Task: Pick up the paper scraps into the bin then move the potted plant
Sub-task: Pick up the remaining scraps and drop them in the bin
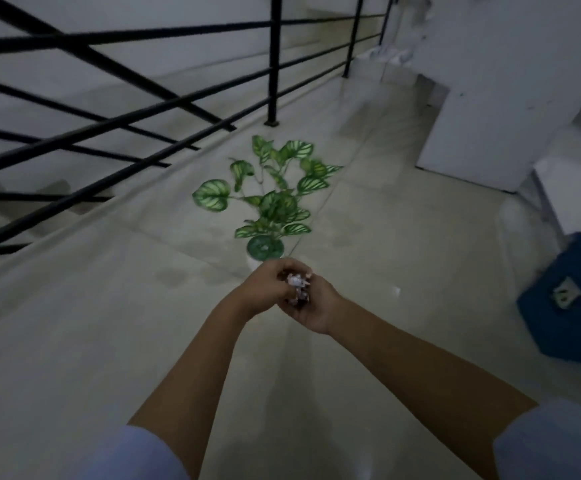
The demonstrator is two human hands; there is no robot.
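Crumpled white paper scraps (296,283) are bunched between both my hands, held together in front of me above the floor. My left hand (265,285) closes over them from the left, and my right hand (317,306) cups them from below on the right. Just beyond my hands stands the potted plant (271,199), with green veined leaves in a small white pot on the tiled floor. The blue bin (573,306) sits on the floor at the right edge, with a scrap of paper visible inside it.
A black metal railing (143,116) runs along the left and back, with a stairwell behind it. A white wall and a white cabinet or door panel (472,116) stand at the right. A small pale speck (397,290) lies on the floor right of my hands.
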